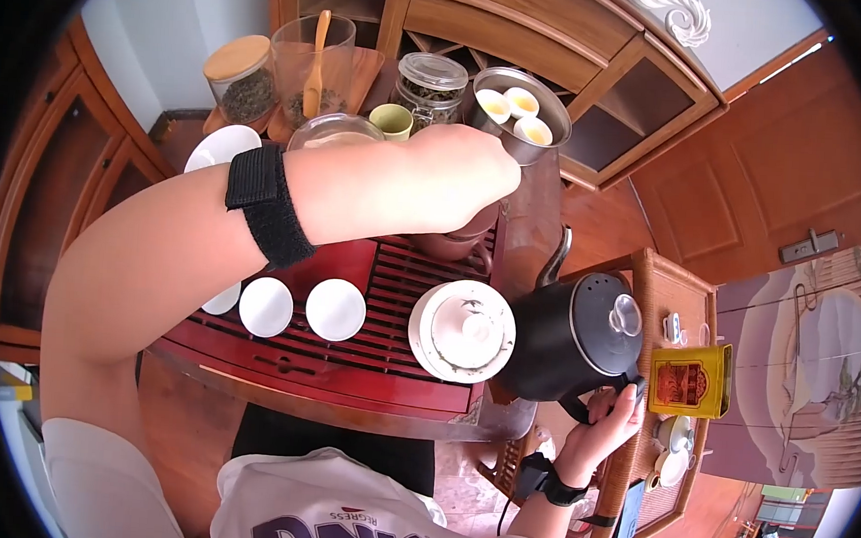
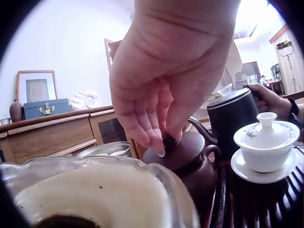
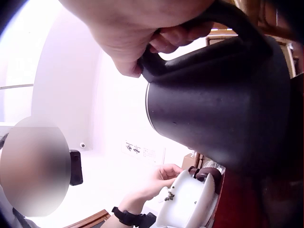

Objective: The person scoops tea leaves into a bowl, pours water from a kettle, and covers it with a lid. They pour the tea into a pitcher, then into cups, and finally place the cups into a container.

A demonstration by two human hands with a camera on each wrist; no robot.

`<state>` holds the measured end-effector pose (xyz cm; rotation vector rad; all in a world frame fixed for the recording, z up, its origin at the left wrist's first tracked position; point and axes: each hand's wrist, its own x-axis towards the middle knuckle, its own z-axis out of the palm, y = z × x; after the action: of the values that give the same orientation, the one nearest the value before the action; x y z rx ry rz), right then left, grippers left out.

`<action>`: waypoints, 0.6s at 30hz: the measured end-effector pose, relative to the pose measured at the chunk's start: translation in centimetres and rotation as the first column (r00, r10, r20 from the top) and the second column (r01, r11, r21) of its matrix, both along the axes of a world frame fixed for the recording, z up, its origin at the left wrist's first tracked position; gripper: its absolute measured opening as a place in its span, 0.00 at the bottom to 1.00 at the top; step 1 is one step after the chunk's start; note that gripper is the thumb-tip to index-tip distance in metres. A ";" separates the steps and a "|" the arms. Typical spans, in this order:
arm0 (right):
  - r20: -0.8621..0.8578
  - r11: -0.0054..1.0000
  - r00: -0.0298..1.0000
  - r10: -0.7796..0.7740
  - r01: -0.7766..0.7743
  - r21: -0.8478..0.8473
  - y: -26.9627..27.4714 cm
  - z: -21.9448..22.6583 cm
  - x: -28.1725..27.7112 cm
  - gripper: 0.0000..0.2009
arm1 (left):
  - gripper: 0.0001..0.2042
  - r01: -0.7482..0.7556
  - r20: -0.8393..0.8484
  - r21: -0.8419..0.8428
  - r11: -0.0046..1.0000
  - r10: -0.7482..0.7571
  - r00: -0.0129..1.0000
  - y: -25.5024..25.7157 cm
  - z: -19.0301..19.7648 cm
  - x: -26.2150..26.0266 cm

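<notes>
My left hand (image 1: 451, 177) reaches across the tea tray and pinches the small knob on the lid (image 2: 187, 147) of a dark brown teapot (image 2: 202, 183). The lid is over the teapot's mouth; from the head view the hand hides most of it. On the right, my right hand (image 1: 598, 427) grips the handle of a black electric kettle (image 1: 549, 340). Fingers wrapped round that handle show in the right wrist view. Between the kettle and the small cups, a white lidded gaiwan (image 1: 466, 335) with a painted sprig stands on its saucer.
White cups (image 1: 335, 310) line the red slatted tray (image 1: 375, 374). A glass bowl (image 2: 95, 175) sits near the left wrist. Behind are tea jars (image 1: 240, 85), a green cup (image 1: 390, 121) and a metal bowl (image 1: 549, 99) holding small cups. A yellow tin (image 1: 690, 381) stands on the right-hand rattan stand.
</notes>
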<state>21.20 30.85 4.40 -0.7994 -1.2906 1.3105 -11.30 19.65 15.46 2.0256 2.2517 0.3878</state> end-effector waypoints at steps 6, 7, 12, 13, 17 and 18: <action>0.057 0.999 0.997 -0.045 0.044 0.025 -1.0 -0.4 -0.6 0.18 | 0.02 0.021 -0.123 -0.030 0.999 -0.025 0.992 -0.1 0.2 0.5; 0.055 0.999 0.997 -0.046 0.044 0.023 -0.9 -0.6 -0.6 0.18 | 0.02 0.022 -0.124 -0.032 0.999 -0.025 0.992 -0.1 0.0 0.4; -0.003 1.000 1.000 0.008 -0.008 0.023 -1.4 -1.4 -0.2 0.14 | 0.02 0.046 -0.201 -0.013 0.999 -0.048 0.978 0.4 -0.8 0.1; -0.043 0.999 0.998 0.037 -0.036 0.016 -1.5 -1.6 -0.1 0.12 | 0.02 0.048 -0.202 -0.013 0.999 -0.049 0.978 0.4 -0.7 0.1; 0.004 0.997 0.997 -0.073 0.073 0.026 -2.2 -2.9 -1.0 0.17 | 0.02 0.042 -0.186 -0.070 0.997 -0.054 0.981 0.9 -0.1 0.3; -0.007 0.997 0.998 -0.065 0.065 0.032 -2.5 -3.0 -1.2 0.17 | 0.02 0.036 -0.189 -0.093 0.995 -0.054 0.980 1.0 0.0 0.3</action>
<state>20.00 28.38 1.39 -0.8081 -1.2682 1.2363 -10.99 20.65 15.44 2.1470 2.2771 0.0888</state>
